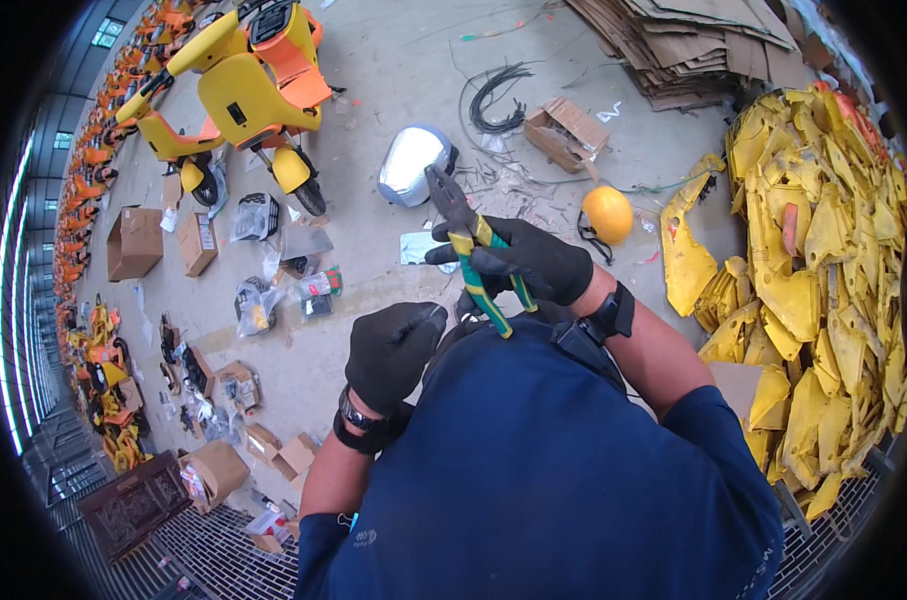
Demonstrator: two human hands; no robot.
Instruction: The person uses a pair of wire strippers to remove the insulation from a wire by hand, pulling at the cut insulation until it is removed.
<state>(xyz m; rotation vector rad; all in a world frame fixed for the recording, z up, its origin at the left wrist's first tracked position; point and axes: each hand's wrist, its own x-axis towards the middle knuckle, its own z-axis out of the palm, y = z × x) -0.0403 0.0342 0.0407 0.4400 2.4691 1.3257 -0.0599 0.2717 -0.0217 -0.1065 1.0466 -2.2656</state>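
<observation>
My right hand (536, 259), in a black glove, holds combination pliers (465, 244) with green and yellow handles. Their dark jaws point up and away from my body, the handles spread apart. Lower and to the left, my left hand (395, 349), gloved in black too, is held close to my chest with its fingers curled; whether anything small is between them cannot be told. Past the plier jaws lies a silver foil-like rounded object (414, 165) on the concrete floor. A yellow helmet (607, 215) with a dark strap rests to the right of my right hand.
A pile of yellow plastic panels (798, 285) rises at the right, below stacked flattened cardboard (708, 45). Yellow and orange scooters (262, 97) stand at the upper left. An open carton (566, 135), a coil of black cable (498, 97) and several boxes (135, 244) lie on the floor.
</observation>
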